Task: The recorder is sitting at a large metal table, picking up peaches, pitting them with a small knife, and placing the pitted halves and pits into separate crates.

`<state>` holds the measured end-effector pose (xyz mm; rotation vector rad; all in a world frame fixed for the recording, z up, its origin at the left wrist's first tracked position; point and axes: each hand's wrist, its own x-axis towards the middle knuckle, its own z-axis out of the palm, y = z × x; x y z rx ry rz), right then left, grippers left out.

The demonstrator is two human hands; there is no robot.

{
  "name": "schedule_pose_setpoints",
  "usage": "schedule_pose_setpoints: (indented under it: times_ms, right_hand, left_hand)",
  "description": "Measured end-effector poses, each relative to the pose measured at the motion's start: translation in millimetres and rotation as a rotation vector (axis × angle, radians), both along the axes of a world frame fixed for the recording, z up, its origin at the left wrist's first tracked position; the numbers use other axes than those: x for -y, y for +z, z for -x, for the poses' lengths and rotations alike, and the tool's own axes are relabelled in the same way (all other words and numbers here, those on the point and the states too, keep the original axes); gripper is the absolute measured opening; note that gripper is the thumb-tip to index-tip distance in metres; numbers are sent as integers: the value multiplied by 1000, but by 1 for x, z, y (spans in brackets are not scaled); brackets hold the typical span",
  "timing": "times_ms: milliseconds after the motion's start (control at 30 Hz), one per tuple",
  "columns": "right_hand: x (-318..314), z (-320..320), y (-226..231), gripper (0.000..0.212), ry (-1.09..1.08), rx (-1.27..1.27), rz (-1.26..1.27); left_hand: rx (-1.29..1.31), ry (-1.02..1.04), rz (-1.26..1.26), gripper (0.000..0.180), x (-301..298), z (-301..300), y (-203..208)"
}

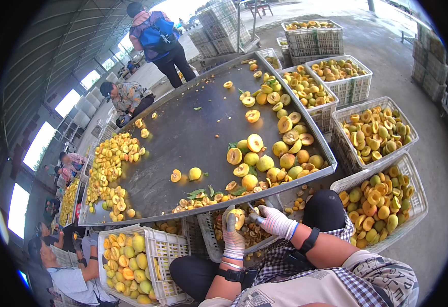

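Observation:
My left hand (232,235), in a striped white glove with grey fingers, is closed around a yellow peach (239,219) just in front of the table's near edge. A cut face of the fruit seems to show, turned up. Close beside it, my right hand (276,222), gloved the same way, is closed on a slim metal tool (252,207) that looks like a small knife. Its tip points up toward the table. Beneath both hands, a crate (214,245) of brownish pits and scraps stands between my knees.
A tilted dark metal table (183,138) with a raised rim carries peach halves, whole peaches and leaves. Crates of peaches stand at the right (416,204) and left (170,250). One person (155,43) stands beyond the table; others sit at the left, one near the left crate.

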<state>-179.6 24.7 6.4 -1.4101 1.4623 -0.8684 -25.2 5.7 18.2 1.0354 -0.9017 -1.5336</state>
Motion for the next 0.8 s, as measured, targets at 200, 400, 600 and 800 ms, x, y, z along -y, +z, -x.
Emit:
schedule_pose_setpoints:
  times_ms: [200, 400, 600, 800]
  right_hand:
    - [2, -5, -22, 36, -20, -45, 69]
    - [-3, -1, -6, 43, -5, -59, 126]
    - [-6, -5, 17, 60, -41, -158, 22]
    - [-8, -11, 8, 41, 22, -176, 131]
  left_hand:
    - [-63, 11, -64, 54, 4, 1, -4]
    - [-87, 21, -95, 49, -2, 12, 11]
    - [-58, 59, -163, 55, -2, 6, 12]
    - [-198, 32, -171, 56, 0, 0, 1]
